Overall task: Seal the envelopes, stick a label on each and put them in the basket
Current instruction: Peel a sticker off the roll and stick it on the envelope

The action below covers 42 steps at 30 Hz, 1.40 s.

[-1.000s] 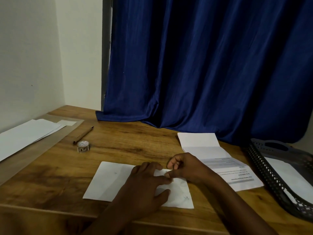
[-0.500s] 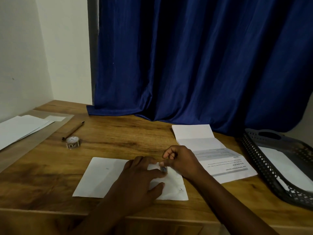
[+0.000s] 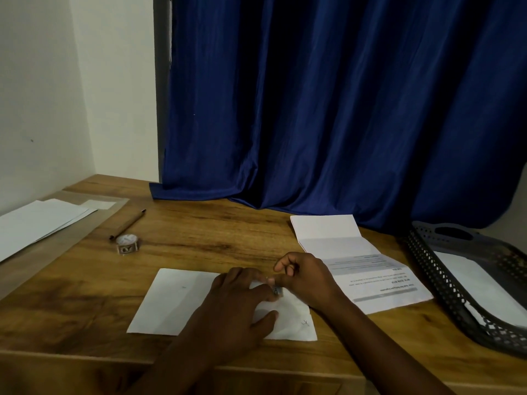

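Head view, left hand [image 3: 236, 306] flat on envelope [image 3: 176, 300], right hand [image 3: 305, 277] seemingly pinching label [image 3: 277, 292], pen [image 3: 127, 224], basket [image 3: 456, 295] right.

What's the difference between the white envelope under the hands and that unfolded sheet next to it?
The envelope is almost blank, with only tiny marks; the unfolded sheet carries printed lines. The envelope lies flat under the left hand and right hand; the sheet lies untouched, showing fold creases. Both are white paper on the wooden table.

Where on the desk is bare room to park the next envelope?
Bare wood lies between the label roll and the printed sheet, behind the envelope. Crowded: both hands, left hand and right hand, on that envelope; basket hard right.
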Tool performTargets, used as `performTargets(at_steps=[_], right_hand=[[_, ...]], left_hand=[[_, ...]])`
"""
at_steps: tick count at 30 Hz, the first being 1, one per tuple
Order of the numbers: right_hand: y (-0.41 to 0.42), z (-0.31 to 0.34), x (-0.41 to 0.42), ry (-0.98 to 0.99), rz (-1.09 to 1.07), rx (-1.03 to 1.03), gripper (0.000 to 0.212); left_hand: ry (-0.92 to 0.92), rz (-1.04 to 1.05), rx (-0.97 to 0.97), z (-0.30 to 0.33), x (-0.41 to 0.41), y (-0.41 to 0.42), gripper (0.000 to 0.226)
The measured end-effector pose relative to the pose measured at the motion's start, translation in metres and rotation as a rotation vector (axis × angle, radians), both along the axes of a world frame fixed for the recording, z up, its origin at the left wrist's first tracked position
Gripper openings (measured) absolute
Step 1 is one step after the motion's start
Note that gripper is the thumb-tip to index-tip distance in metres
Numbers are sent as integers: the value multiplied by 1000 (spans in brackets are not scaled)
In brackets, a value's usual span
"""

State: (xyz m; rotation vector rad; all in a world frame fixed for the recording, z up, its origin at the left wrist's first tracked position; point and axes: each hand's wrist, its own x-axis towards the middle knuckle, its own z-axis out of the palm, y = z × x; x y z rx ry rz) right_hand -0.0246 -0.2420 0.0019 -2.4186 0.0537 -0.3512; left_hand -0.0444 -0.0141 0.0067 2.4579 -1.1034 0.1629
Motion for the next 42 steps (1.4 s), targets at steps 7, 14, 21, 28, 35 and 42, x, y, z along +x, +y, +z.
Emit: performTargets(at_steps=[7,14,21,28,35,42], right_hand=[[0,1,0,-18,-31,51,6],[-11,4,-16,26,108,167,29],[-16,6,-25,44,175,116,43],[-19,7,-31,102,236,170,71],[-15,14,-38,-52,164,380,34],[-10,35,-33,71,200,472,22]], left_hand=[[0,-7,-9,0,0,0,49],[-7,5,-17,-1,1,-1,49],[-44,12,-17,-3,1,-3,49],[-77,49,-23,-2,0,-3,51],[-36,133,22,1,-2,-3,81],[-130,95,-54,3,-5,-3,82]])
